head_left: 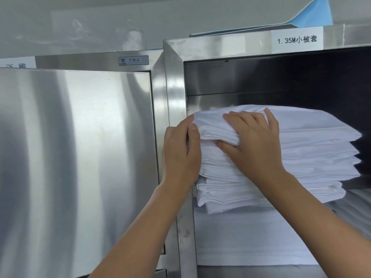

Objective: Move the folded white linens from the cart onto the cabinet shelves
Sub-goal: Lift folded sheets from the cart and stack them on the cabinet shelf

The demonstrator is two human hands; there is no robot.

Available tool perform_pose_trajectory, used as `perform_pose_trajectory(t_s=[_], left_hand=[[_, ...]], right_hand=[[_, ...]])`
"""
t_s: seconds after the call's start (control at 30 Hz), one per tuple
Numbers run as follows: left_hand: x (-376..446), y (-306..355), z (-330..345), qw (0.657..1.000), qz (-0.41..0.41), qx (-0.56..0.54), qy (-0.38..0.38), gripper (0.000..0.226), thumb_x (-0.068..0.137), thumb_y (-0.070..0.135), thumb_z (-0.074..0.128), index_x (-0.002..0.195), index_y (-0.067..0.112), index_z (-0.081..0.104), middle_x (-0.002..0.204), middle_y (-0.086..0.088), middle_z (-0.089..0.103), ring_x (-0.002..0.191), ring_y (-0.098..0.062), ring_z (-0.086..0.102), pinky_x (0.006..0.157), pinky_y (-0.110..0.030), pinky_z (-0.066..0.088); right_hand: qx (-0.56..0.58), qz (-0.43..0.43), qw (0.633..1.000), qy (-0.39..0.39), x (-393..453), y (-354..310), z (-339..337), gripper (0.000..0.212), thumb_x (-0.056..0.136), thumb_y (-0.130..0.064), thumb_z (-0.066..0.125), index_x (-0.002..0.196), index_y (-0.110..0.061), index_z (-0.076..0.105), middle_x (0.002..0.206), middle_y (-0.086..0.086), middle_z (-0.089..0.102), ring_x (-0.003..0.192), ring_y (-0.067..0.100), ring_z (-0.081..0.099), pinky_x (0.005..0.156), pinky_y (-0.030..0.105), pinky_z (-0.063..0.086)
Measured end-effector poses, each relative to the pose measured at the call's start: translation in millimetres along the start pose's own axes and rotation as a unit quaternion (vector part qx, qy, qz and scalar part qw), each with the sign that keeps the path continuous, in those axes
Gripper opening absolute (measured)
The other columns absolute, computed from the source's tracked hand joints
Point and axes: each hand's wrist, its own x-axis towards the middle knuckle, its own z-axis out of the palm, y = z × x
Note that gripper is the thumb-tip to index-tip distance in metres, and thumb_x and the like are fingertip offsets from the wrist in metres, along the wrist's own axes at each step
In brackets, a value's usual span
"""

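At centre frame, I see the stack of folded white linens resting on a shelf inside the open stainless-steel cabinet. My left hand grasps the stack's left edge, thumb on the front folds. My right hand pinches the topmost folded piece, fingers above, thumb beneath. At upper right, a white paper label is fixed to the cabinet's top rail. At left, a closed steel door.
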Motion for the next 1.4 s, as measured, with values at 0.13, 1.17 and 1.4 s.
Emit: perform_pose_trajectory(t_s=[0.13,1.17,1.4], left_hand=[[-1,7,-9,0.999,-0.006,0.019,-0.034,0.051,0.101,0.048,0.026,0.141,0.029,0.052,0.100,0.011,0.062,0.105,-0.006,0.050,0.086,-0.012,0.036],[51,57,15,0.792,-0.365,-0.479,-0.098,0.060,0.087,0.027,0.062,0.138,-0.005,0.050,0.124,-0.028,0.065,0.114,-0.035,0.066,0.088,-0.043,0.059],[48,58,9,0.775,-0.371,-0.498,-0.113,0.052,0.097,0.045,0.057,0.121,0.000,0.063,0.117,-0.023,0.070,0.110,-0.033,0.068,0.097,-0.045,0.055]], right_hand=[[-0.034,-0.026,0.999,-0.003,13,-2,-10,0.042,0.082,-0.045,0.071,0.114,-0.018,0.070,0.105,0.000,0.071,0.101,0.025,0.062,0.122,0.054,0.006],[-0.007,-0.020,0.999,-0.033,34,10,-29,0.014,0.092,-0.026,0.060,0.103,-0.023,0.068,0.082,0.003,0.071,0.070,0.035,0.062,0.057,0.032,0.032],[0.027,-0.026,0.999,0.030,23,11,-48,0.018,0.085,-0.024,0.058,0.097,-0.023,0.071,0.072,-0.001,0.069,0.057,0.031,0.059,0.053,0.027,0.030]])
